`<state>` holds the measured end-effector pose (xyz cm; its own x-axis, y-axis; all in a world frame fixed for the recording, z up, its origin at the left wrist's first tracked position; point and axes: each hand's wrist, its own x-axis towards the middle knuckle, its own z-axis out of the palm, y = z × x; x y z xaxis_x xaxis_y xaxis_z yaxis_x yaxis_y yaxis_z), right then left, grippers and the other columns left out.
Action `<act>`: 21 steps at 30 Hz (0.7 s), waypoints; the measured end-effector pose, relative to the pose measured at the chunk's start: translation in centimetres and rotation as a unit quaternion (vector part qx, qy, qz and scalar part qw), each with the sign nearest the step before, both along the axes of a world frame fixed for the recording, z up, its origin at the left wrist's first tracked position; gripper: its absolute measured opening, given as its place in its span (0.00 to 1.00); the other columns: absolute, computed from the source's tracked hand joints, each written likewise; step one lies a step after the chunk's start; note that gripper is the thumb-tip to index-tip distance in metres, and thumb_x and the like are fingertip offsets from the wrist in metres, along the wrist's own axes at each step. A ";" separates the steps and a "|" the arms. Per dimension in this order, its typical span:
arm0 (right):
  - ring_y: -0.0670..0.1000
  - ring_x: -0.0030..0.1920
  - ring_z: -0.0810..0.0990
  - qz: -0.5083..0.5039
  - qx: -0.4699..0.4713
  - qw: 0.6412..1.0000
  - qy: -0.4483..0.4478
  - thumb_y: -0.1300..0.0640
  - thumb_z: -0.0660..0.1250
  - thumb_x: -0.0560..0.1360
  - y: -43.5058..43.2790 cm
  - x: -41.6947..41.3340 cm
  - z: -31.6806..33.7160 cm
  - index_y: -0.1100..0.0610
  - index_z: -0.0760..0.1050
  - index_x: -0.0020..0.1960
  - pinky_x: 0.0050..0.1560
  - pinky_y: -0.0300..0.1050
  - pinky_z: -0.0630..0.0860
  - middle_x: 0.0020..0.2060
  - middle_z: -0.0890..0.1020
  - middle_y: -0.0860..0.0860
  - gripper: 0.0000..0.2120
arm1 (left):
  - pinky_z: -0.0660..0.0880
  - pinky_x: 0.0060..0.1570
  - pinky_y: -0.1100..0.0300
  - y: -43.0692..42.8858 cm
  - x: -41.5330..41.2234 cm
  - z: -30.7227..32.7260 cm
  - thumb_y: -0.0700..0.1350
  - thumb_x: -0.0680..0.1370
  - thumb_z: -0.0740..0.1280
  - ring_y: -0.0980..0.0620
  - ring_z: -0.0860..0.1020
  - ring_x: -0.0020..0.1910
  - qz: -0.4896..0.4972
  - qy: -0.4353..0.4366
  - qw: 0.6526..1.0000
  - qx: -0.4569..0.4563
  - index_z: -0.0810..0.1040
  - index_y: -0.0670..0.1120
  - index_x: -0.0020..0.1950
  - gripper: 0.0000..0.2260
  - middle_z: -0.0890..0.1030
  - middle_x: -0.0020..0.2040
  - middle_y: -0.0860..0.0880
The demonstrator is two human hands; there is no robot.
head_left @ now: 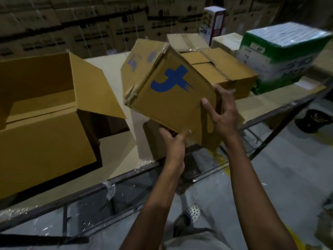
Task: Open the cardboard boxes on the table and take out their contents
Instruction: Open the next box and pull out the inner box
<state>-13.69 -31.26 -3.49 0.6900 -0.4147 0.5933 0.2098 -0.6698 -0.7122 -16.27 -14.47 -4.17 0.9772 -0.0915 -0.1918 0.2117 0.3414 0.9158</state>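
Note:
A brown cardboard box with a blue logo (167, 91) is tilted in the air above the table's front edge, its lower flaps hanging loose toward me. My right hand (222, 112) grips its lower right corner, thumb on the printed face and fingers round the side. My left hand (173, 141) grips the box's bottom edge from underneath. What lies inside the box is hidden. A large open cardboard box (41, 112) stands at the left with one flap raised. Another brown box (221, 69) sits behind the held one, its top flaps folded shut.
The white table (115, 145) has a dark metal frame along its front edge. A green and white shrink-wrapped pack (281, 56) stands at the right, a white carton (214, 22) behind it. Stacked cartons form the back wall. Plastic film lies on the floor below.

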 end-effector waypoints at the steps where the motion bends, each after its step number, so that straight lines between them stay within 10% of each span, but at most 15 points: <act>1: 0.49 0.70 0.73 0.021 0.054 0.998 0.001 0.33 0.68 0.77 0.3 -0.2 0.1 0.29 0.68 0.70 0.69 0.66 0.72 0.69 0.73 0.44 0.23 | 0.79 0.54 0.60 0.2 0.5 0.3 0.37 0.76 0.73 0.48 0.77 0.64 0.021 -0.022 0.999 0.022 0.60 0.49 0.76 0.33 0.76 0.68 0.46; 4: 0.50 0.71 0.73 0.074 0.193 0.978 -0.005 0.34 0.71 0.75 1.6 -0.5 -0.3 0.33 0.69 0.71 0.68 0.60 0.77 0.70 0.71 0.48 0.27 | 0.81 0.53 0.52 0.6 1.5 1.2 0.49 0.73 0.74 0.48 0.79 0.58 0.063 -0.086 0.982 0.156 0.63 0.57 0.66 0.27 0.78 0.62 0.49; 10: 0.51 0.66 0.78 0.128 0.366 0.921 0.028 0.47 0.73 0.76 4.0 -1.5 -3.6 0.41 0.58 0.73 0.56 0.42 0.81 0.69 0.73 0.50 0.33 | 0.73 0.66 0.47 -0.2 0.7 1.9 0.49 0.78 0.71 0.41 0.65 0.72 0.050 -0.191 0.884 0.423 0.50 0.46 0.80 0.39 0.68 0.75 0.42; 17: 0.53 0.71 0.73 0.106 0.307 0.931 0.169 0.52 0.75 0.77 3.4 -3.1 -8.0 0.41 0.57 0.75 0.60 0.46 0.78 0.70 0.71 0.47 0.36 | 0.69 0.72 0.42 -0.2 -0.6 -5.3 0.47 0.76 0.72 0.38 0.63 0.75 -0.015 -0.096 0.892 0.442 0.39 0.47 0.82 0.47 0.59 0.77 0.39; 21: 0.54 0.79 0.57 0.013 0.200 0.967 0.158 0.41 0.82 0.66 5.5 -4.2 -6.7 0.43 0.48 0.81 0.73 0.54 0.66 0.80 0.52 0.49 0.57 | 0.70 0.70 0.47 1.3 -0.5 -6.9 0.36 0.76 0.69 0.44 0.63 0.77 -0.031 -0.105 0.920 0.376 0.44 0.57 0.83 0.46 0.60 0.80 0.45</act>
<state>-17.92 -25.74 -10.14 0.8241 -0.5473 0.1464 -0.0475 -0.3243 -0.9448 -16.75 -13.17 -11.10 0.9972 -0.0677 -0.0314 0.0006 -0.4132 0.9106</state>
